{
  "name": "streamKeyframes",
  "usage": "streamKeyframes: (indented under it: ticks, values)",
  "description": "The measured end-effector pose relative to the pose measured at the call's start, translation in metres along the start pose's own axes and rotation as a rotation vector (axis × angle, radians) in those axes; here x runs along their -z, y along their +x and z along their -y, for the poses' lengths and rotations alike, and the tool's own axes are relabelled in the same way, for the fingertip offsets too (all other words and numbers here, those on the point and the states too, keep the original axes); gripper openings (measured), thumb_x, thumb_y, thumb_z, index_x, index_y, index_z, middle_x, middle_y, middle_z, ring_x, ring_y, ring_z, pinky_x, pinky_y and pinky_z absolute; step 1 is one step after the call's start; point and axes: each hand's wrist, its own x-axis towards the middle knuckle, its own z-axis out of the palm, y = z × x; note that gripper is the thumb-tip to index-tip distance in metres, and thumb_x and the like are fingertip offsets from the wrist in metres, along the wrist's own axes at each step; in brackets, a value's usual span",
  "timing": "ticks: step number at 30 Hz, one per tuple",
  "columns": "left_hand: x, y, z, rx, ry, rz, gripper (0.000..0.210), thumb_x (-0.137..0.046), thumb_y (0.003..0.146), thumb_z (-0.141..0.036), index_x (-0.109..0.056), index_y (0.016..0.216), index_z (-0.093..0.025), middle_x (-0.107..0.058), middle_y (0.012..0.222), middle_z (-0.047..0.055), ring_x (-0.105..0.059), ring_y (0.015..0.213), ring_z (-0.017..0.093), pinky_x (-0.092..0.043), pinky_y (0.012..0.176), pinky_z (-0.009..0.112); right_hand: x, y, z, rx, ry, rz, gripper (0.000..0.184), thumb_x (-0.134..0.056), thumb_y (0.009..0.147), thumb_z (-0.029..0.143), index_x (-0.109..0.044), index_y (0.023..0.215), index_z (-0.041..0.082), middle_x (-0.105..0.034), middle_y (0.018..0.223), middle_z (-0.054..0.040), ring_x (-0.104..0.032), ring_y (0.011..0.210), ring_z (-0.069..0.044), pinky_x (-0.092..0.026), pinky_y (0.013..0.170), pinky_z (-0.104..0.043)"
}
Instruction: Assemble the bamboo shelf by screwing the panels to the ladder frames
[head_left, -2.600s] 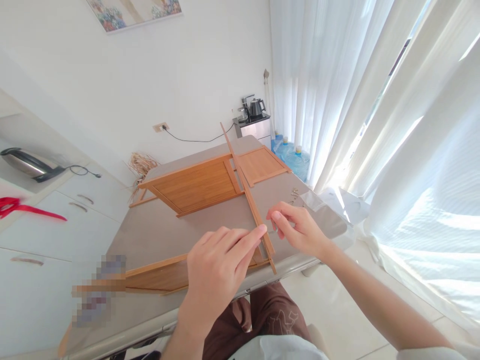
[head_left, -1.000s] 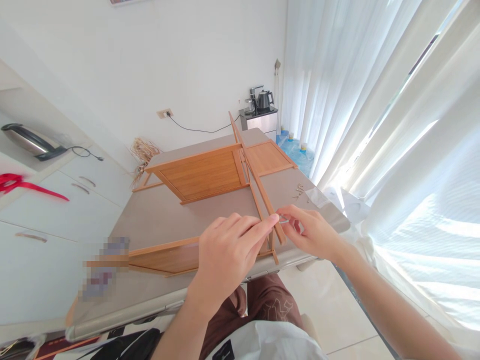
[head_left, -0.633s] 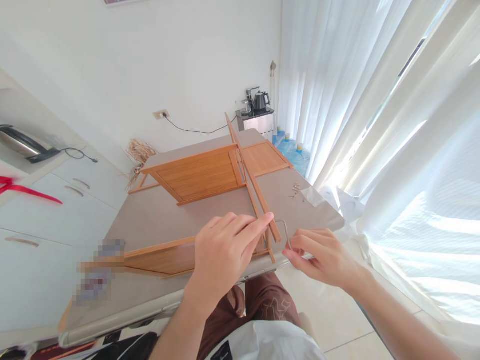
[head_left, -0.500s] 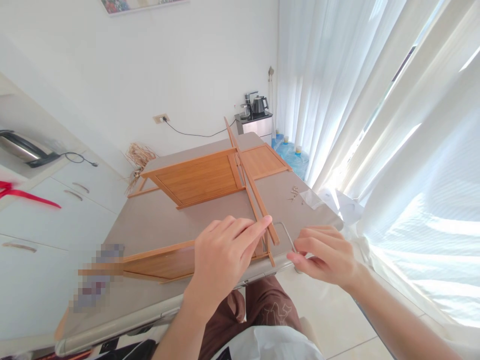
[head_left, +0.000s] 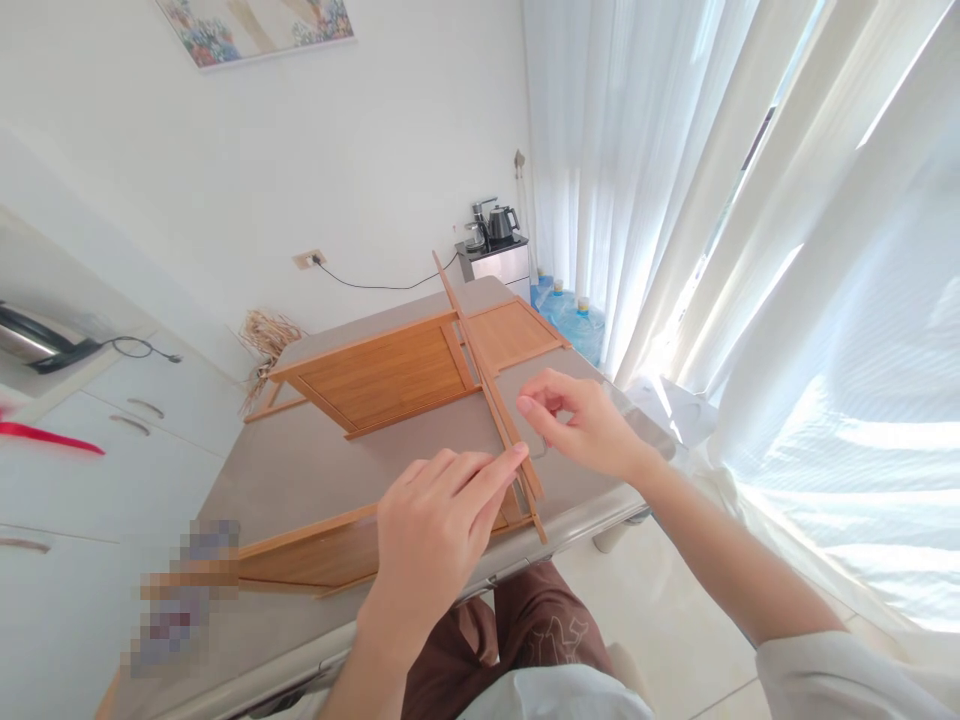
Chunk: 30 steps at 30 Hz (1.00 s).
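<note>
On the table, a wooden frame (head_left: 495, 400) stands with its upright rail running away from me. My left hand (head_left: 435, 525) is closed over the frame's near end, the index finger along the rail. Just right of the rail, my right hand (head_left: 581, 420) has its fingers curled in a pinch around an L-shaped hex key (head_left: 543, 450), mostly hidden; its bent end shows beside the rail. A wooden panel (head_left: 382, 372) joins the frame's far part on the left. Another panel (head_left: 315, 555) meets its near part, partly behind my left hand.
A flat wooden panel (head_left: 514, 335) lies at the table's far right. A drinks stand with a kettle (head_left: 502, 222) and blue water bottles (head_left: 577, 325) are beyond. White curtains (head_left: 637, 180) hang on the right. A pixelated patch (head_left: 180, 600) covers the left panel's end.
My right hand has swung left and away from me, turning the hex key around beside the rail. My left hand keeps its hold on the frame. The camera view has shifted slightly.
</note>
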Motion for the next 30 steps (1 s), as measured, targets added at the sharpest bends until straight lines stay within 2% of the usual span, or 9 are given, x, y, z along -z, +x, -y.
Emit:
streamKeyframes:
  ticks: [3, 7, 9, 13, 18, 20, 22, 26, 30]
  values:
    - [0.000, 0.000, 0.000, -0.003, 0.015, 0.004, 0.031, -0.065, 0.100, -0.017, -0.069, 0.129, -0.029, -0.076, 0.090, -0.005, -0.060, 0.074, 0.013, -0.036, 0.068, 0.032, -0.001, -0.006, -0.008, -0.099, 0.034, 0.118, 0.035, -0.052, 0.104, 0.045, -0.063, 0.083, 0.019, -0.062, 0.067, 0.0036, -0.056, 0.055, -0.007, -0.044, 0.056, -0.020]
    - [-0.001, -0.001, 0.001, -0.004, 0.024, 0.021, 0.032, -0.065, 0.101, -0.018, -0.069, 0.130, -0.029, -0.077, 0.092, -0.004, -0.061, 0.075, 0.013, -0.036, 0.068, 0.032, -0.002, -0.021, -0.015, -0.182, 0.073, 0.171, 0.047, -0.042, 0.108, 0.051, -0.066, 0.083, 0.019, -0.060, 0.057, 0.0047, -0.059, 0.052, -0.008, -0.045, 0.057, -0.020]
    - [-0.002, -0.002, 0.001, -0.001, 0.025, 0.026, 0.033, -0.065, 0.100, -0.019, -0.069, 0.131, -0.030, -0.077, 0.092, -0.004, -0.062, 0.075, 0.013, -0.036, 0.068, 0.032, -0.003, -0.032, -0.017, -0.204, 0.104, 0.176, 0.048, -0.041, 0.108, 0.053, -0.066, 0.085, 0.019, -0.062, 0.061, 0.0038, -0.060, 0.053, -0.008, -0.047, 0.057, -0.020]
    - [-0.003, -0.003, 0.001, 0.005, 0.031, 0.013, 0.034, -0.066, 0.099, -0.017, -0.069, 0.131, -0.031, -0.078, 0.093, -0.004, -0.063, 0.075, 0.013, -0.037, 0.068, 0.032, -0.006, -0.058, -0.020, -0.208, 0.152, 0.162, 0.044, -0.042, 0.108, 0.051, -0.068, 0.094, 0.019, -0.064, 0.066, 0.0028, -0.061, 0.054, -0.008, -0.048, 0.056, -0.020]
    - [-0.002, -0.003, 0.001, -0.004, 0.036, 0.015, 0.036, -0.068, 0.098, -0.017, -0.068, 0.132, -0.030, -0.077, 0.092, -0.004, -0.063, 0.075, 0.013, -0.037, 0.069, 0.032, -0.013, -0.088, -0.009, -0.215, 0.228, 0.135, 0.028, -0.052, 0.105, 0.044, -0.067, 0.103, 0.020, -0.063, 0.067, 0.0039, -0.060, 0.053, -0.008, -0.049, 0.055, -0.019]
    - [-0.001, -0.003, 0.001, -0.008, 0.040, 0.014, 0.037, -0.068, 0.098, -0.016, -0.068, 0.132, -0.030, -0.077, 0.092, -0.004, -0.063, 0.075, 0.013, -0.037, 0.069, 0.032, -0.014, -0.093, -0.002, -0.160, 0.186, 0.098, 0.021, -0.056, 0.103, 0.039, -0.066, 0.101, 0.021, -0.062, 0.065, 0.0047, -0.059, 0.054, -0.007, -0.047, 0.055, -0.018]
    - [-0.001, -0.003, 0.001, -0.008, 0.038, 0.013, 0.037, -0.067, 0.098, -0.016, -0.068, 0.132, -0.031, -0.077, 0.092, -0.004, -0.063, 0.075, 0.013, -0.037, 0.068, 0.032, -0.015, -0.092, 0.003, -0.028, 0.112, 0.033, 0.017, -0.059, 0.102, 0.035, -0.064, 0.094, 0.021, -0.059, 0.061, 0.0054, -0.055, 0.053, -0.007, -0.045, 0.054, -0.018]
    - [-0.002, -0.003, 0.001, 0.003, 0.024, 0.014, 0.036, -0.067, 0.099, -0.016, -0.068, 0.132, -0.031, -0.077, 0.094, -0.004, -0.062, 0.076, 0.013, -0.037, 0.068, 0.032, -0.015, -0.081, 0.006, 0.292, -0.065, -0.154, 0.026, -0.060, 0.100, 0.035, -0.055, 0.079, 0.022, -0.053, 0.057, 0.0061, -0.045, 0.049, -0.006, -0.037, 0.051, -0.021]
    - [-0.002, -0.003, 0.001, 0.004, 0.028, 0.009, 0.035, -0.067, 0.099, -0.017, -0.068, 0.132, -0.031, -0.077, 0.093, -0.005, -0.061, 0.076, 0.013, -0.036, 0.069, 0.032, -0.012, -0.062, 0.011, 0.384, -0.168, -0.262, 0.032, -0.061, 0.100, 0.044, -0.054, 0.078, 0.021, -0.050, 0.057, 0.0061, -0.042, 0.049, -0.007, -0.036, 0.050, -0.022]
